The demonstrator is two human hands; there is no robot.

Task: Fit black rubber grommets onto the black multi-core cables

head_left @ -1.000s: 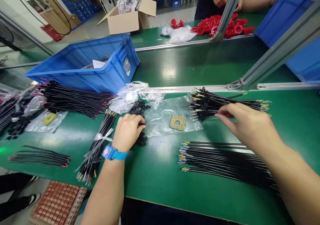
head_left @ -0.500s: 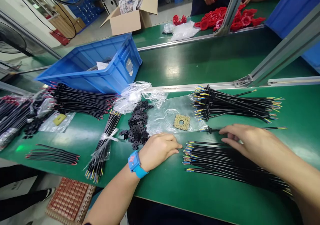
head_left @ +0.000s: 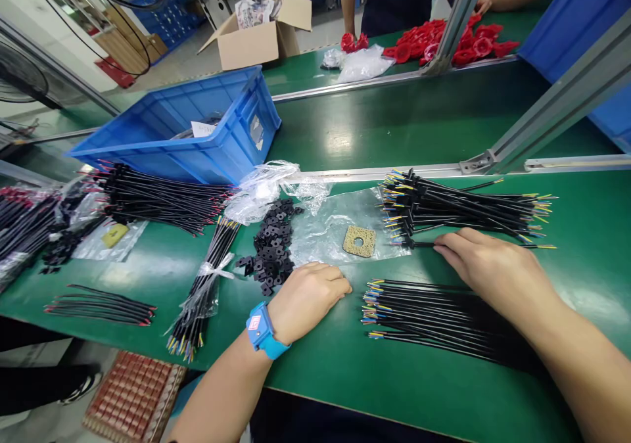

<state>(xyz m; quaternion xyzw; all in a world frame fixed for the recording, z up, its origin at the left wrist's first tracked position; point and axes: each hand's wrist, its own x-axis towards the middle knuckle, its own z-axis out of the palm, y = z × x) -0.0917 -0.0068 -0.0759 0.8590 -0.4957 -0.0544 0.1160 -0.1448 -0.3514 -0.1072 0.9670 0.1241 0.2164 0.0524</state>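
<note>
The blue bin (head_left: 182,154), at the bench's (head_left: 315,357) far-left edge, holds dark items and white paper, mostly hidden. The right hand (head_left: 480,259) pinches a black cable (head_left: 421,244) beside the pile (head_left: 458,205) near the far-right corner. The left hand (head_left: 310,298) (fingers curled, contents unclear) rests near the front edge, by black clips (head_left: 271,246).

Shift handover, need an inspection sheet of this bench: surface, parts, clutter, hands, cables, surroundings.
Surface: green bench, no spill seen
Parts: black pieces heaped left of foam pad
Clutter: crumpled plastic by blue bin; clear bag under foam pad
Left hand: resting on bench, grip hidden
Right hand: pinching a cable beside the pile
Cables: pile beyond spread row; tied bundle at left
Surroundings: carton, red parts, people beyond
</note>
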